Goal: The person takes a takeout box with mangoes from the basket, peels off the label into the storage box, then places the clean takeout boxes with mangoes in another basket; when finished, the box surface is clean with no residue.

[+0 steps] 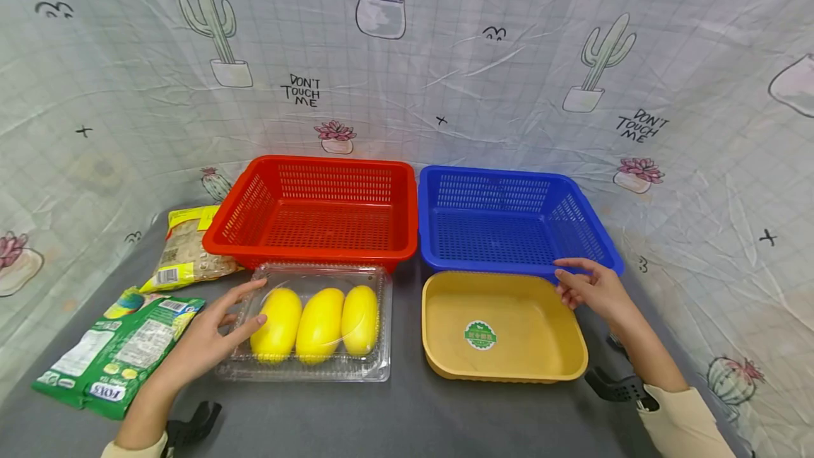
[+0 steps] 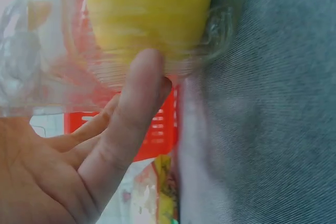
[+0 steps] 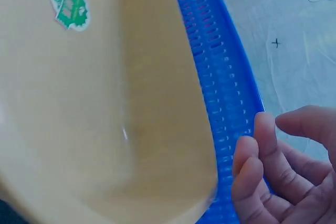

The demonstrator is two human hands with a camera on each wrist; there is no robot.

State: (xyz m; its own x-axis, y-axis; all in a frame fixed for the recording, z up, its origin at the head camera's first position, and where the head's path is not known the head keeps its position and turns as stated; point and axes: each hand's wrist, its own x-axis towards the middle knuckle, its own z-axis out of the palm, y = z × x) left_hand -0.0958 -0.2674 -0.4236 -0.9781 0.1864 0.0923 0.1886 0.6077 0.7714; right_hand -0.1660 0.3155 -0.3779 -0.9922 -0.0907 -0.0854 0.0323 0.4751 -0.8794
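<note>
A clear plastic box (image 1: 384,345) with three yellow oval fruits (image 1: 320,324) inside stands before the red basket. My left hand (image 1: 203,341) is at its left side, fingers spread and slightly bent; the left wrist view has a fingertip of that hand (image 2: 105,153) against the clear plastic (image 2: 107,80), below one fruit (image 2: 149,11). My right hand (image 1: 594,292) hovers by the back right corner of the tan tray (image 1: 518,331), over the front rim of the blue basket (image 1: 509,232). In the right wrist view its fingers (image 3: 262,174) are loosely bent, holding nothing.
The red basket (image 1: 331,253) stands at the back beside the blue one. On the left lie a green packet (image 1: 121,352) and a yellow-edged clear bag (image 1: 191,249). A patterned cloth (image 1: 445,76) hangs behind. The grey surface (image 1: 407,415) runs along the front.
</note>
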